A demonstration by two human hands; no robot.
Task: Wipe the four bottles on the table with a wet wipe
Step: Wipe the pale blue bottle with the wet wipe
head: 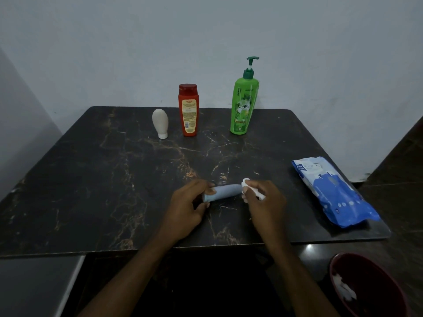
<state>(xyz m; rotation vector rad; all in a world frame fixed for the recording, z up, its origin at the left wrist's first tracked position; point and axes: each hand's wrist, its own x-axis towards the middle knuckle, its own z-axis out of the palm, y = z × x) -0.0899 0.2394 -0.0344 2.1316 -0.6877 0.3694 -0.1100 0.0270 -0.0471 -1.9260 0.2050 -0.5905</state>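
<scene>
Wiping the pale blue bottle — held sideways just above the table, near its front edge.
Left hand grips the cap end; right hand pinches the wet wipe against the far end. Best: rotate the bottle, wipe along its full length — steady grip.

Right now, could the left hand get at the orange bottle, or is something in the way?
Probably yes, once freed: the left hand grips the light blue bottle, but nothing stands between it and the orange bottle.
</scene>
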